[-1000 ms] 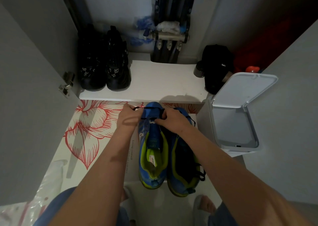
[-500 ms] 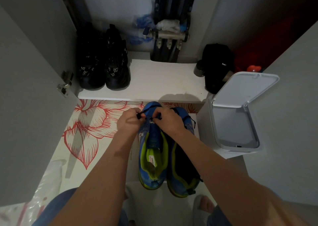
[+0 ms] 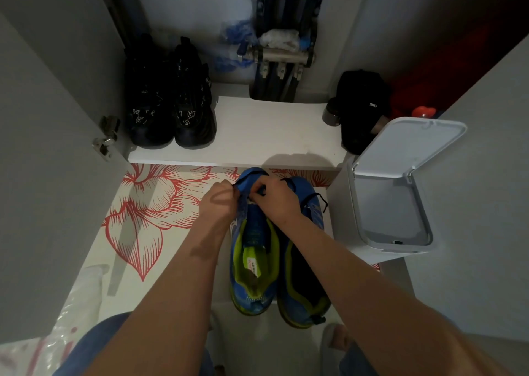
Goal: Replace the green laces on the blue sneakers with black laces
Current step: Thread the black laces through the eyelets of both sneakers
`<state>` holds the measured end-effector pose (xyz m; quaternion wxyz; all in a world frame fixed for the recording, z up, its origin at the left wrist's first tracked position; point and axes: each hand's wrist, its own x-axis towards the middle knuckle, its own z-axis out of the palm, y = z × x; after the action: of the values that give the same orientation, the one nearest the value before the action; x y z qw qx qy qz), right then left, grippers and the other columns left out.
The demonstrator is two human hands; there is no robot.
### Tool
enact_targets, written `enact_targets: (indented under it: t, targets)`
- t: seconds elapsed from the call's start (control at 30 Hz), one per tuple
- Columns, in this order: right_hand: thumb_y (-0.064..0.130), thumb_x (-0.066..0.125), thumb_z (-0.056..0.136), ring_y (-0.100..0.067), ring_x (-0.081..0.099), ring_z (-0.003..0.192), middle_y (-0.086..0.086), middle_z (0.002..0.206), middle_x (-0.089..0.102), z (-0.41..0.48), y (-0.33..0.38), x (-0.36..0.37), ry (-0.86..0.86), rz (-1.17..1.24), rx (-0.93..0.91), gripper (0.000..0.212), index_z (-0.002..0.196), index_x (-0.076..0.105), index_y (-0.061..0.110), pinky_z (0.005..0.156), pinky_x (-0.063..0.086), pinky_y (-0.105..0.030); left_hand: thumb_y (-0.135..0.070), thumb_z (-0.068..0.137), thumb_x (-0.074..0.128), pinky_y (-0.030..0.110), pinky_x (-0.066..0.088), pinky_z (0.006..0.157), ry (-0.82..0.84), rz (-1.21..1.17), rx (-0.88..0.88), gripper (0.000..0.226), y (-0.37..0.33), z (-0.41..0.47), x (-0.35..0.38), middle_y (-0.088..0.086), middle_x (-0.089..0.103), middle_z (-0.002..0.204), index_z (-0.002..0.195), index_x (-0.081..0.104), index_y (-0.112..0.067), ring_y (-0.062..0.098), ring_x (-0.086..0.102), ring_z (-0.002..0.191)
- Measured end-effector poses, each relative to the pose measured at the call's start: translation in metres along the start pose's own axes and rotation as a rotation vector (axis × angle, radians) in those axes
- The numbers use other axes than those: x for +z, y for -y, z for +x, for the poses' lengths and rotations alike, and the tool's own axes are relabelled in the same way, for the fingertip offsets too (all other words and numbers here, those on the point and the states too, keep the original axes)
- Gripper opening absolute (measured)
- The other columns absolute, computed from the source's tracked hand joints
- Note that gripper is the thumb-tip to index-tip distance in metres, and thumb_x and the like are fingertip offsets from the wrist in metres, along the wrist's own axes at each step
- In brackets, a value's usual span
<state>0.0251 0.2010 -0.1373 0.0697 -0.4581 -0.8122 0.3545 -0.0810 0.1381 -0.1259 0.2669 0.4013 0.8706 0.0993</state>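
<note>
**Left grip [image 3: 220,201] and right grip [image 3: 279,202] meet at the toe of the left sneaker [image 3: 252,246]**

Both sneakers stand side by side on the floral mat [image 3: 148,203], toes toward the shelf [image 3: 272,129], with the right sneaker [image 3: 315,209] just beside the bin [image 3: 340,203]. Left grip pinches the left sneaker's upper by the toe eyelets. Right grip pinches a black lace [image 3: 260,193] there. A second ago they were apart with the lace stretched between them; now they nearly touch. My guess is the lace is going into the lowest eyelets, so this shoe's relacing is just beginning. No green lace shows.
</note>
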Motion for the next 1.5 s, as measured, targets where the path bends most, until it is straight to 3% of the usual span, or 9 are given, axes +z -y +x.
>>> enact_targets:
  t: [0.17,0.3,0.47,0.7,0.87,1.07,1.2,1.3,1.5]
  targets:
    - [0.022,0.059,0.089,-0.020,0.059,0.092,-0.003,0.103,0.064,-0.001,0.000,-0.001,0.003,0.000,0.009,0.014,0.101,0.058,0.014,0.075,0.050,-0.036,-0.016,0.099,0.044,0.020,0.028,0.047,0.150,-0.222,-0.200,0.039,-0.002,0.003,-0.002,0.010,0.042,0.064,0.063,0.043,-0.002,0.025,0.046,0.083]
    - [0.021,0.060,0.089,-0.018,0.058,0.086,-0.004,0.101,0.063,0.000,-0.001,-0.006,0.023,0.021,0.009,0.013,0.099,0.060,0.013,0.072,0.047,-0.034,-0.010,0.100,0.041,0.022,0.045,0.059,0.139,-0.559,-0.270,0.020,0.001,0.005,0.000,0.007,0.053,0.075,0.097,0.057,0.001,0.020,0.056,0.070]
    - [0.018,0.056,0.092,-0.023,0.060,0.093,-0.009,0.102,0.065,0.001,-0.002,-0.012,0.042,0.055,0.012,0.015,0.099,0.062,0.007,0.082,0.051,-0.042,-0.004,0.101,0.034,0.018,0.035,0.039,0.199,-0.886,-0.416,0.038,-0.007,0.000,-0.011,0.010,0.044,0.064,0.064,0.042,-0.003,0.017,0.042,0.049]
    - [0.007,0.041,0.097,-0.028,0.058,0.083,-0.020,0.101,0.065,0.008,-0.004,-0.036,0.047,0.040,0.019,0.024,0.103,0.062,-0.001,0.079,0.050,-0.041,-0.013,0.097,0.046,0.034,0.048,0.086,-0.127,-0.519,-0.231,0.024,0.000,0.001,-0.022,0.021,0.064,0.111,0.110,0.063,0.000,0.035,0.060,0.105]
    - [0.012,0.041,0.098,-0.027,0.061,0.094,-0.011,0.105,0.067,0.006,0.001,-0.069,-0.129,-0.184,-0.088,0.026,0.114,0.062,0.013,0.079,0.049,-0.036,-0.015,0.096,0.048,0.025,0.033,0.062,-0.298,-0.544,-0.095,0.023,-0.010,-0.001,-0.041,0.011,0.066,0.095,0.102,0.068,-0.005,0.024,0.058,0.086]
    - [0.008,0.037,0.099,-0.013,0.049,0.039,-0.005,0.061,0.057,-0.002,0.023,-0.106,-0.200,0.470,-0.091,0.022,0.100,0.058,0.011,0.041,0.040,-0.021,-0.016,0.098,0.045,0.012,0.030,0.038,-0.324,-0.760,0.079,0.019,-0.022,-0.012,-0.066,-0.004,0.064,0.073,0.106,0.061,-0.011,0.003,0.039,0.039]
    - [0.009,0.039,0.098,-0.003,0.031,0.035,0.001,0.054,0.045,-0.006,0.034,-0.125,-0.070,0.658,-0.063,0.019,0.098,0.055,0.019,0.036,0.026,-0.015,-0.017,0.095,0.051,0.023,0.048,0.071,-0.247,-0.599,0.091,0.031,-0.023,-0.026,-0.079,0.003,0.066,0.104,0.126,0.055,-0.013,0.012,0.061,0.088]
    - [0.007,0.036,0.095,-0.005,0.030,0.035,0.007,0.050,0.046,-0.013,0.043,-0.131,0.158,0.667,-0.060,0.022,0.102,0.053,0.019,0.036,0.024,-0.015,-0.014,0.092,0.057,0.038,0.031,0.112,-0.220,-0.355,0.250,0.059,-0.032,-0.036,-0.087,0.008,0.040,0.146,0.145,0.032,-0.019,0.023,0.035,0.136]
    - [0.008,0.045,0.095,-0.007,0.034,0.040,-0.001,0.058,0.049,-0.028,0.045,-0.136,0.389,0.544,-0.133,0.024,0.119,0.042,0.010,0.039,0.031,-0.015,0.000,0.092,0.051,0.029,0.041,0.103,-0.007,-0.445,0.627,0.061,-0.060,-0.060,-0.090,0.000,0.048,0.139,0.144,0.034,-0.026,0.011,0.059,0.107]
